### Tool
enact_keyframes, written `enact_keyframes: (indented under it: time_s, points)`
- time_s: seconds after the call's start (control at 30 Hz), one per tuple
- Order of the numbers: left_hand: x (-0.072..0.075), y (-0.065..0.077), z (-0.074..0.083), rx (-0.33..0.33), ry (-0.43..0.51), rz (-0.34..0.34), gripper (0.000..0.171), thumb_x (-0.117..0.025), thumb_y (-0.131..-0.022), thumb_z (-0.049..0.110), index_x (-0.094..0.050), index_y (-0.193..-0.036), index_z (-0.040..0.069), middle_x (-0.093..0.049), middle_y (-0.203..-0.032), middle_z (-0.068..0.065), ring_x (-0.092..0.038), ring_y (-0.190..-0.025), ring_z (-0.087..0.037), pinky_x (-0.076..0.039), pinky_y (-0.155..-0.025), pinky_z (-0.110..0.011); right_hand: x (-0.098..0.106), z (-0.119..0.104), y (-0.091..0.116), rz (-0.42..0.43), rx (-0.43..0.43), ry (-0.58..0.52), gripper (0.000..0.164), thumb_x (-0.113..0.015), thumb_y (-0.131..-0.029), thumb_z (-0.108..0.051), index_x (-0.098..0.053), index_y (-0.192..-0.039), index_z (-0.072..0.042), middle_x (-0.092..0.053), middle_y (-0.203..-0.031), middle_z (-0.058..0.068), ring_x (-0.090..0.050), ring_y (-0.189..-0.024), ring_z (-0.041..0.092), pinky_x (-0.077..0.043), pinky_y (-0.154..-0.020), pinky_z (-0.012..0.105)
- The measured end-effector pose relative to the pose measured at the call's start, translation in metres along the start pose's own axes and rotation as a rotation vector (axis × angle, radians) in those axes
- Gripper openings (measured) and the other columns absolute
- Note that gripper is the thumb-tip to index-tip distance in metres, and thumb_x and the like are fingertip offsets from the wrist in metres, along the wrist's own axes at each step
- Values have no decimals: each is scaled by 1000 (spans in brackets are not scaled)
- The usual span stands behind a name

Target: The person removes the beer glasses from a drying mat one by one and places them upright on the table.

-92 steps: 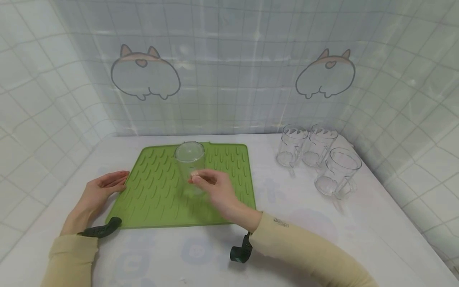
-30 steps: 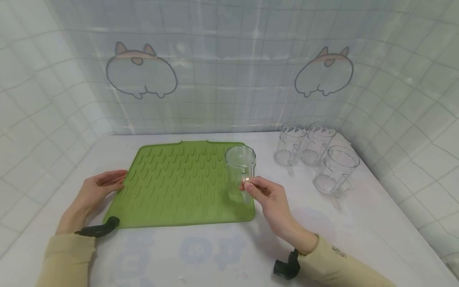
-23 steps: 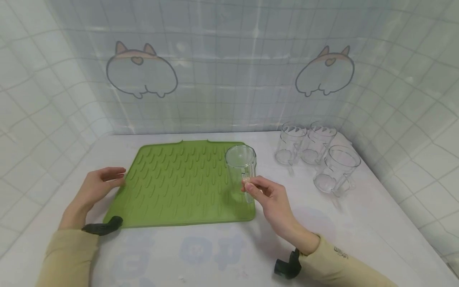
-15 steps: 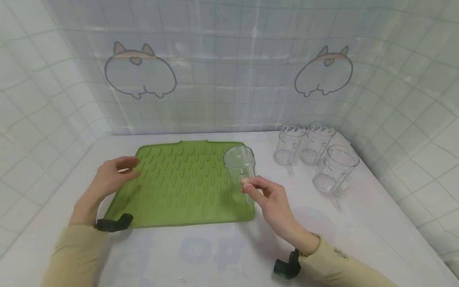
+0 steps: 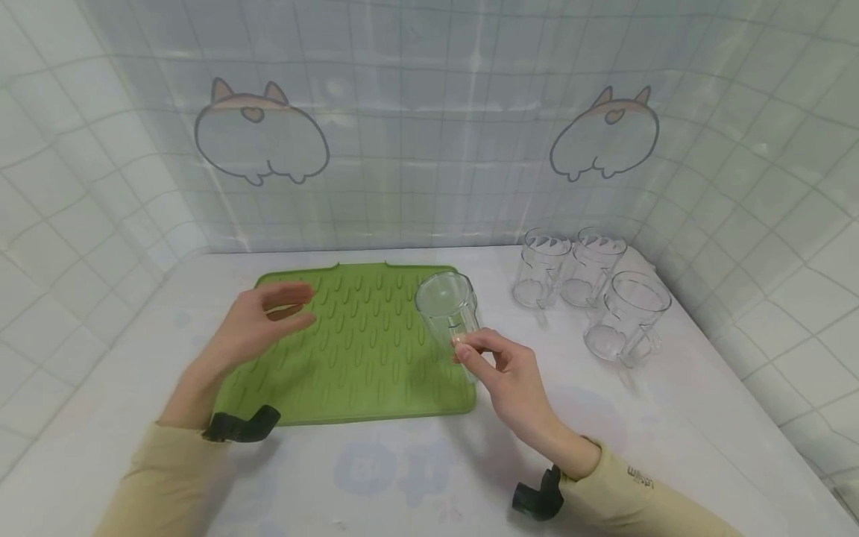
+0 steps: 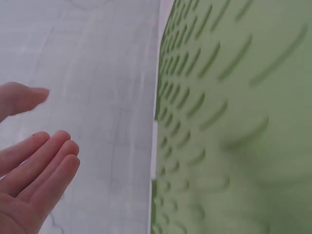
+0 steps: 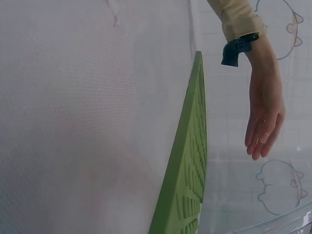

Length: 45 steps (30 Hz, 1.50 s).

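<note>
My right hand (image 5: pixel 508 377) pinches the handle of a clear glass mug (image 5: pixel 443 298) over the right end of a green drying mat (image 5: pixel 356 373). The mug's mouth faces up and its rim leans left. In the head view my left hand (image 5: pixel 268 317) is above the mat's left part, fingers extended, thumb apart, with nothing in it. The left wrist view shows that hand's fingers (image 6: pixel 44 170) beside the ridged mat. From the right wrist, the left hand (image 7: pixel 265 107) appears across the mat (image 7: pixel 185 161), and only a sliver of the mug (image 7: pixel 287 225) shows at the bottom corner.
Three more clear glass mugs stand on the white table at the right: two at the back, a left one (image 5: pixel 540 268) and a right one (image 5: pixel 593 268), and one nearer the front (image 5: pixel 627 317). Tiled-pattern walls (image 5: pixel 429 171) enclose the back and both sides.
My right hand has carried the mug from the mat's middle to its right end, where it now tilts left. My left hand has lifted off the mat's left edge and moved right over it.
</note>
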<state>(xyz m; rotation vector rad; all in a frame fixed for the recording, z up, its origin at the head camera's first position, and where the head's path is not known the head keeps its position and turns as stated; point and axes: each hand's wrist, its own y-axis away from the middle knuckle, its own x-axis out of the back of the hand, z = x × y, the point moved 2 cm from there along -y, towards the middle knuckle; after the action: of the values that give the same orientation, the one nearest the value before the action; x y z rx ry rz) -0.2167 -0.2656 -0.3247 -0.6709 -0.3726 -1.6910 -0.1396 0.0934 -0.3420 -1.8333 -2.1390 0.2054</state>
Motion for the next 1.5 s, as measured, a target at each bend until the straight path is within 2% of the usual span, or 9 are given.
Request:
enact_keyframes:
  time_s: [0.13, 0.27, 0.4, 0.53, 0.6, 0.93, 1.1, 1.27, 1.5]
  points:
    - [-11, 0, 14, -25, 63, -31, 58, -76, -91, 25, -53, -140, 3, -58, -139, -16, -57, -129, -33, -52, -95, -12, 1, -1, 0, 5, 20, 15, 17, -67, -96, -14, -72, -106, 0, -71, -100, 5, -65, -98, 15, -51, -89, 24]
    - [-22, 1, 26, -45, 91, -52, 57, -77, -89, 25, -55, -138, 5, -58, -139, -14, -56, -129, -32, -52, -97, -15, 2, -1, 1, 4, 37, 24, 16, -67, -96, -13, -73, -106, -2, -70, -97, 5, -64, -93, 15, -49, -77, 23]
    - [-31, 2, 35, -66, 103, -63, 58, -79, -88, 25, -55, -138, 6, -58, -139, -14, -56, -130, -33, -52, -100, -19, 2, -1, 2, 6, 44, 36, 15, -67, -96, -12, -73, -107, -3, -70, -94, 6, -63, -91, 15, -48, -76, 23]
    - [-39, 2, 41, -72, 109, -67, 60, -79, -88, 26, -54, -139, 6, -58, -140, -14, -56, -131, -32, -51, -105, -31, 2, -1, 2, 12, 43, 48, 15, -67, -96, -13, -74, -107, -4, -69, -91, 5, -64, -92, 14, -47, -82, 23]
    - [-42, 2, 44, -71, 121, -70, 61, -79, -88, 26, -53, -140, 7, -58, -140, -13, -55, -131, -32, -50, -106, -33, 2, 0, 2, 12, 51, 54, 15, -67, -96, -12, -74, -107, -4, -69, -90, 5, -63, -92, 13, -46, -84, 24]
    - [-57, 6, 55, -87, 201, -106, 60, -80, -87, 21, -54, -139, 9, -58, -140, -12, -57, -130, -28, -52, -103, -24, -1, 1, 6, 26, 109, 82, 13, -68, -95, -8, -75, -105, -8, -68, -88, 1, -61, -89, 12, -47, -91, 28]
    - [-65, 9, 59, -112, 234, -109, 59, -80, -86, 20, -56, -138, 11, -60, -138, -10, -58, -129, -28, -52, -103, -23, -3, 0, 8, 10, 175, 107, 14, -68, -94, -4, -75, -105, -10, -67, -88, -1, -61, -89, 13, -49, -90, 26]
    - [-74, 11, 66, -162, 242, -109, 58, -81, -86, 19, -56, -138, 11, -62, -136, -6, -60, -127, -24, -52, -104, -28, -7, 0, 9, -7, 303, 155, 17, -68, -92, 0, -75, -104, -10, -70, -91, 1, -61, -89, 13, -53, -84, 25]
    - [-82, 13, 65, -197, 286, -127, 59, -81, -85, 14, -55, -138, 9, -60, -137, -9, -57, -129, -30, -52, -106, -32, -13, 2, 11, -45, 450, 202, 16, -69, -90, 3, -74, -102, -7, -73, -93, 6, -62, -90, 14, -55, -78, 26]
